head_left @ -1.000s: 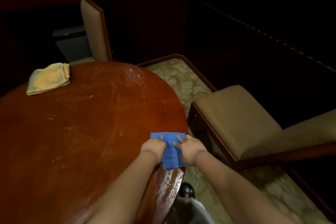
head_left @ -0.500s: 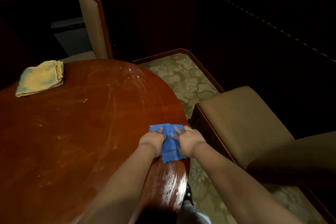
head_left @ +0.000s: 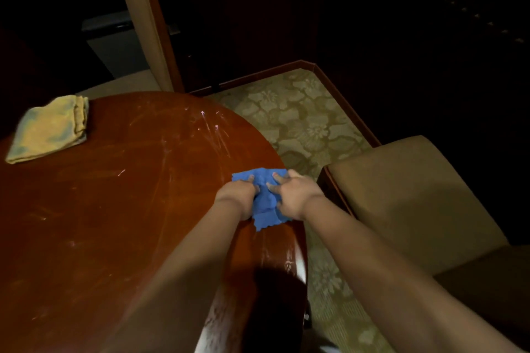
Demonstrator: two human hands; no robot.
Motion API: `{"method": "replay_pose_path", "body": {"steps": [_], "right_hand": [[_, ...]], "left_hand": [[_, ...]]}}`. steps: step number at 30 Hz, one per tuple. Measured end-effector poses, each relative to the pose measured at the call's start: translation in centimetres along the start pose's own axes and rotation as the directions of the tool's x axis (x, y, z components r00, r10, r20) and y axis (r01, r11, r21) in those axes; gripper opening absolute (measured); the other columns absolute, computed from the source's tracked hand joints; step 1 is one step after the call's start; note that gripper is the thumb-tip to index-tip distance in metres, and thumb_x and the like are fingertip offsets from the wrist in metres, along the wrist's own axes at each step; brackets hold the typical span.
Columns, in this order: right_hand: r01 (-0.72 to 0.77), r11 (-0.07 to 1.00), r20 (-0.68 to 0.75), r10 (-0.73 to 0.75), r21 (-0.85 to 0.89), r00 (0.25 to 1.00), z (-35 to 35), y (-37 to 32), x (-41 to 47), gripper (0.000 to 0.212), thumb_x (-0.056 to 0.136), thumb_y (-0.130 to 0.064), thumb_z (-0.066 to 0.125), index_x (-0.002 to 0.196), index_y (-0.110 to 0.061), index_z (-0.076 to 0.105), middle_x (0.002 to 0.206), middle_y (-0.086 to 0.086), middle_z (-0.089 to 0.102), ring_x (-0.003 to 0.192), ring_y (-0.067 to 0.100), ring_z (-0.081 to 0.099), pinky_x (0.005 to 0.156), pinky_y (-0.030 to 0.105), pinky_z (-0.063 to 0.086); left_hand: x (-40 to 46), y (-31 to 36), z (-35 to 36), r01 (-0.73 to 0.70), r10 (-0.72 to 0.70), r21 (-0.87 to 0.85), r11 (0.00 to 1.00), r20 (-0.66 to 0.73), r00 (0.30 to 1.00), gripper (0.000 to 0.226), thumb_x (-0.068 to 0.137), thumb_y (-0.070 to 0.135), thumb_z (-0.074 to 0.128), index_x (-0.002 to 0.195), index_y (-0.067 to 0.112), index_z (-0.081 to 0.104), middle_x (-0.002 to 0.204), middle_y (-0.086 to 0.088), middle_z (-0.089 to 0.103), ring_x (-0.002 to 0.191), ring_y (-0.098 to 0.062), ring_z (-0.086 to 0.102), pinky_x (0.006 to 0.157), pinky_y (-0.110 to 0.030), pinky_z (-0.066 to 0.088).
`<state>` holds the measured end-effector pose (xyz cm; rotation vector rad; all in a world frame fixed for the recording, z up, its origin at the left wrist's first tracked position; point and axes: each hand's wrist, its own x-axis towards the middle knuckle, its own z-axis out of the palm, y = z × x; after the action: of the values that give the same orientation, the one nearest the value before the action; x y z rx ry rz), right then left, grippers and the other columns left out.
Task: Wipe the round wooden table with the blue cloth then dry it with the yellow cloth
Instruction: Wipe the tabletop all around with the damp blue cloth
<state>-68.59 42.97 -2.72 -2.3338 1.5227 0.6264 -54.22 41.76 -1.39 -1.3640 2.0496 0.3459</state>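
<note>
The round wooden table [head_left: 114, 209] fills the left and centre of the head view, its glossy top streaked with wipe marks. The blue cloth [head_left: 265, 198] lies bunched at the table's right edge. My left hand [head_left: 239, 195] presses on its left side and my right hand [head_left: 294, 195] grips its right side, fingers curled into the fabric. The folded yellow cloth [head_left: 48, 130] rests on the far left of the table, apart from both hands.
A tan upholstered chair [head_left: 407, 198] stands close to the table's right edge. Another chair back [head_left: 143, 26] rises behind the table. Patterned carpet [head_left: 301, 123] shows between them; the room beyond is dark.
Both hands have pushed the blue cloth a little farther along the table's right edge, away from me. The yellow cloth stays put.
</note>
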Motion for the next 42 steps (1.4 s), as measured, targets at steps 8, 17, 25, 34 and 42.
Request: {"method": "replay_pose_path", "body": {"steps": [8,17,25,34,42], "right_hand": [[-0.064,0.994,-0.016,0.066,0.085,0.998,2.8,-2.1,-4.3,0.058,0.102,-0.031,0.033,0.154,-0.028,0.007,0.162,-0.001,-0.001,0.145,0.025,0.007,0.106,0.037,0.032],[-0.115,0.985,0.001,0.116,0.126,0.993,7.1,-7.1,-12.6,0.058,0.103,-0.036,0.033,0.155,-0.027,0.008,0.162,0.000,-0.001,0.146,0.025,0.007,0.104,0.038,0.032],[-0.126,0.989,0.021,0.125,0.073,0.992,8.5,-9.1,-15.9,0.057,0.104,-0.036,0.031,0.154,-0.027,0.006,0.162,0.002,-0.001,0.145,0.026,0.008,0.104,0.041,0.032],[-0.093,0.995,0.070,0.092,0.018,0.993,5.9,-6.3,-11.4,0.059,0.103,-0.037,0.032,0.154,-0.028,0.004,0.162,0.000,-0.001,0.147,0.025,0.004,0.107,0.041,0.029],[-0.054,0.999,0.045,0.054,0.005,0.998,2.3,-1.6,-4.1,0.059,0.103,-0.037,0.032,0.154,-0.029,0.005,0.162,0.000,-0.001,0.147,0.025,0.004,0.108,0.041,0.029]], "left_hand": [[-3.0,1.4,1.9,-0.025,0.026,0.056,0.998,-0.008,1.000,0.058,0.100,0.009,0.040,0.152,0.022,0.019,0.161,-0.002,-0.002,0.140,-0.027,0.028,0.103,-0.037,0.041],[-9.2,4.8,8.0,-0.090,0.092,0.084,0.992,-0.020,0.996,0.055,0.099,0.009,0.040,0.151,0.019,0.023,0.161,-0.003,-0.001,0.142,-0.027,0.028,0.103,-0.041,0.042],[-12.0,5.9,10.0,-0.129,0.131,0.110,0.986,-0.011,0.991,0.059,0.098,0.007,0.042,0.152,0.019,0.021,0.161,-0.003,-0.002,0.143,-0.027,0.024,0.103,-0.041,0.041],[-8.6,4.8,8.1,-0.093,0.094,0.034,0.995,-0.036,0.995,0.059,0.099,0.008,0.041,0.152,0.020,0.018,0.161,-0.004,-0.004,0.145,-0.026,0.018,0.105,-0.042,0.040],[-2.2,2.1,2.4,-0.049,0.050,0.053,0.997,-0.019,0.999,0.055,0.101,0.010,0.038,0.152,0.020,0.020,0.161,-0.003,-0.002,0.142,-0.025,0.025,0.103,-0.039,0.042]]}}
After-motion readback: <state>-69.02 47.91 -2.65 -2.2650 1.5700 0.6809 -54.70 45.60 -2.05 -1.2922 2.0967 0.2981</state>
